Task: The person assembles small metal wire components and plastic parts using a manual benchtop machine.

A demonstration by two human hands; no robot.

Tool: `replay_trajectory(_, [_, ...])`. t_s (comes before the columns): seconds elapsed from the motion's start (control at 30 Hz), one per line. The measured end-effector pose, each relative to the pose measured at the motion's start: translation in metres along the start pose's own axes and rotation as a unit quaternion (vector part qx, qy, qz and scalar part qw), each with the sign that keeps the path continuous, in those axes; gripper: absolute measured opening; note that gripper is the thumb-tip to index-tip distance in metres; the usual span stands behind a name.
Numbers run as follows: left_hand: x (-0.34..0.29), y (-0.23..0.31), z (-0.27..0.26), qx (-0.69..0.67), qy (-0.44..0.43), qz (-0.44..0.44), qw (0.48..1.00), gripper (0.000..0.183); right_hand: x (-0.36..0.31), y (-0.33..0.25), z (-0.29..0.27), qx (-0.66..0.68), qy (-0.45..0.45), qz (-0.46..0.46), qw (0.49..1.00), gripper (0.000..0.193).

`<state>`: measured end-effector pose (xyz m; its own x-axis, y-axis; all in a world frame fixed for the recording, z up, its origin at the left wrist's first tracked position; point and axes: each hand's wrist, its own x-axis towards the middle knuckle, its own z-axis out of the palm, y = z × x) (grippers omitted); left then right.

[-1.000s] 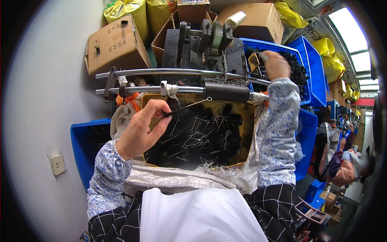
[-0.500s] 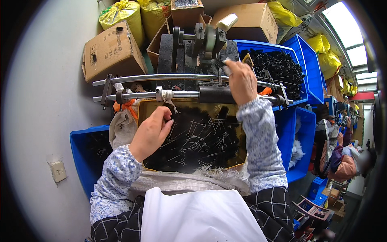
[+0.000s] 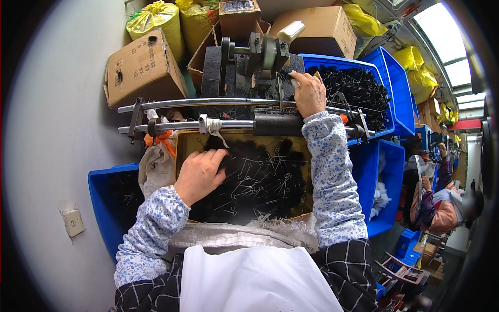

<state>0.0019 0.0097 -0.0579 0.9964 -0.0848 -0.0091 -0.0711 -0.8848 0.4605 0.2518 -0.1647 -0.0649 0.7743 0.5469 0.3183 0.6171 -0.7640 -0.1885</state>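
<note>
My right hand is beside the wheel of a dark bench machine, its thumb and fingers pinched on a small black bristle brush. White material wraps a fingertip. Lower and to the left, my left hand has its fingers curled down at the left part of a yellow tray. Inside lie several black brushes with looped wire handles. Whatever is between the left fingertips is hidden.
Two metal rails cross between tray and machine. A blue bin heaped with black brushes stands at the right; another blue bin is at the left. Cardboard boxes and yellow sacks stand behind. A co-worker sits far right.
My left hand has moved slightly up and its fingers have turned down toward the brushes. My right hand has shifted a little and its blur has gone; it stays by the wheel.
</note>
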Motion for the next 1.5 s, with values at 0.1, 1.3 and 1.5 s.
replay_trajectory(0.1, [-0.006,0.006,-0.016,-0.06,0.058,-0.002,0.996,0.036,0.0,-0.001,0.001,0.01,-0.001,0.014,1.0,0.026])
replay_trajectory(1.3, [-0.016,0.006,-0.07,-0.139,0.215,0.038,0.966,0.024,-0.003,-0.031,-0.005,-0.096,-0.037,0.052,0.993,0.026])
replay_trajectory(1.5, [-0.011,0.0,-0.065,-0.256,0.247,0.01,0.935,0.019,0.008,0.009,-0.018,0.033,-0.118,0.101,0.987,0.029])
